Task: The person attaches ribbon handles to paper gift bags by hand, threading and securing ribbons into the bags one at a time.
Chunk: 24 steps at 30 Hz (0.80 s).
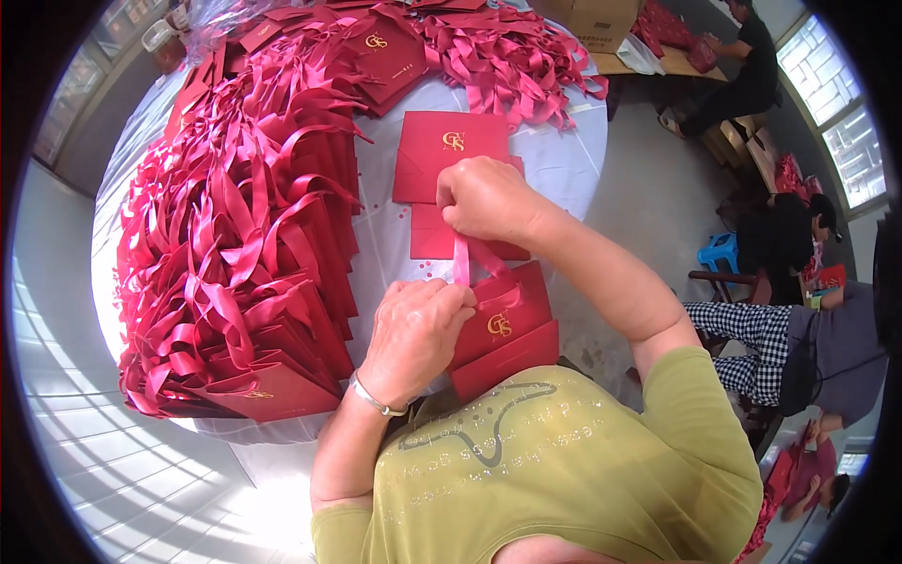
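A red paper gift bag (521,305) with a gold emblem lies at the table's near edge, against my shirt. My left hand (413,329), fingers closed, grips its upper left edge. Above it, my right hand (493,199) is closed on a pinkish-red ribbon (461,258) that runs down to the bag. The right fingertips are partly hidden. Beyond lies another flat red bag (451,141) with a gold emblem, overlapping a further red piece (430,232) partly under my right hand.
Rows of red bags with ribbon handles (254,216) fill the table's left side. Loose ribbons (507,56) lie heaped at the back, near a cardboard box (601,21). Small red bits dot the pale tablecloth (381,244). Several people work on the right, near a blue stool (719,252).
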Each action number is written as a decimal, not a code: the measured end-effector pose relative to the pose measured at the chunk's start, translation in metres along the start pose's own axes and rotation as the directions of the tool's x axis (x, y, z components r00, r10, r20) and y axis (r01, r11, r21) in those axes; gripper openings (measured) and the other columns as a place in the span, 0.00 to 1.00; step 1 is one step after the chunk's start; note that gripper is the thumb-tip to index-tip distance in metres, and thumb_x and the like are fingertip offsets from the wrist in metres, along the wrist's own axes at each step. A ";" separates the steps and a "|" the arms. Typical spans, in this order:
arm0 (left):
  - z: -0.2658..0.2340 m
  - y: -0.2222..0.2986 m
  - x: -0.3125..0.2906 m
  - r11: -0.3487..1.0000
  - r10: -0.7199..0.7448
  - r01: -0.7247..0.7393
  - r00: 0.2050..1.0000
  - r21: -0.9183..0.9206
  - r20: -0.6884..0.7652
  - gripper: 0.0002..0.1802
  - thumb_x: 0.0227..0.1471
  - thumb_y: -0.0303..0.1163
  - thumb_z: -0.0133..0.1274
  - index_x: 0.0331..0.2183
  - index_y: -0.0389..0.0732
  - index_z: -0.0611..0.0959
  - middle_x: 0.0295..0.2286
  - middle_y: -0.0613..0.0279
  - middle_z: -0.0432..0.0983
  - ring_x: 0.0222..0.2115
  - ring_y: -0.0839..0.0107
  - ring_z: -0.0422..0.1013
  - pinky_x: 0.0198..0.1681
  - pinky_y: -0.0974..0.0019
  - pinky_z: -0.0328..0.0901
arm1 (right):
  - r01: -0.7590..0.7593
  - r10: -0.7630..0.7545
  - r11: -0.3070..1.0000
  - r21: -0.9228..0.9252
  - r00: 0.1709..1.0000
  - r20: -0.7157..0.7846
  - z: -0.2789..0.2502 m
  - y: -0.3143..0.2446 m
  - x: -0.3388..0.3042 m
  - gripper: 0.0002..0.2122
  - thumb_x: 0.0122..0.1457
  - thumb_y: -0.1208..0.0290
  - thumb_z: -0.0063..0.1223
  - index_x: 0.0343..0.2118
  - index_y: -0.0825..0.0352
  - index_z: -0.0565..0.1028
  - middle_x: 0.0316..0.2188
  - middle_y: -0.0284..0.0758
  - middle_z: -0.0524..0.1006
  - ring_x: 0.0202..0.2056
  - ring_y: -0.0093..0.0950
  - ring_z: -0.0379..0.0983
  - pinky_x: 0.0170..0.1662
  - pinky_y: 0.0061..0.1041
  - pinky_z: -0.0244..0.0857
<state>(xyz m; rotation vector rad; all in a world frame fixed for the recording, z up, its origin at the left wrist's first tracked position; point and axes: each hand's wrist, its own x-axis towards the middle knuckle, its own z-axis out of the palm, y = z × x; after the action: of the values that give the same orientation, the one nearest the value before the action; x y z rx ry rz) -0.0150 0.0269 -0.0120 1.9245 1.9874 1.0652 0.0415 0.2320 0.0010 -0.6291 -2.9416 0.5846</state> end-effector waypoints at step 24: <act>-0.004 -0.009 0.001 0.988 -0.098 0.116 0.981 -0.101 0.169 0.05 0.51 0.27 0.59 0.32 0.38 0.80 0.28 0.54 0.79 0.34 0.53 0.75 0.40 0.57 0.66 | 0.094 -0.084 0.950 0.298 0.995 -0.045 0.014 0.009 -0.015 0.13 0.49 0.67 0.66 0.34 0.71 0.81 0.29 0.43 0.81 0.34 0.39 0.80 0.40 0.35 0.72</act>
<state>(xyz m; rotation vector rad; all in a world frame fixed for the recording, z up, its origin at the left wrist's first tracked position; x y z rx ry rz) -0.0249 0.0272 -0.0138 1.7665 1.8793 0.9371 0.0562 0.2284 -0.0154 -0.4647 -2.7510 0.9757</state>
